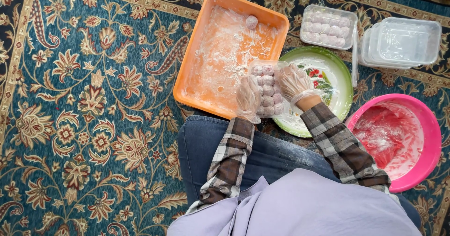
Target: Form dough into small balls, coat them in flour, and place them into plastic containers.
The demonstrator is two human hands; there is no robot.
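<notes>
A clear box (268, 89) of soft, floured pink balls is gripped at both sides by the gloved left hand (247, 97) and right hand (293, 82) above the orange tray (197, 83) – light, flimsy, probably best held by its rim

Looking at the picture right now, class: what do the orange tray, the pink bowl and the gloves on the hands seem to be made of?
Orange tray: probably plastic, smooth, dusted with white powder. Pink bowl: likely plastic, even glossy colour, floury smears inside. Gloves on the left hand and right hand: thin clear plastic film, wrinkled and see-through.
</notes>
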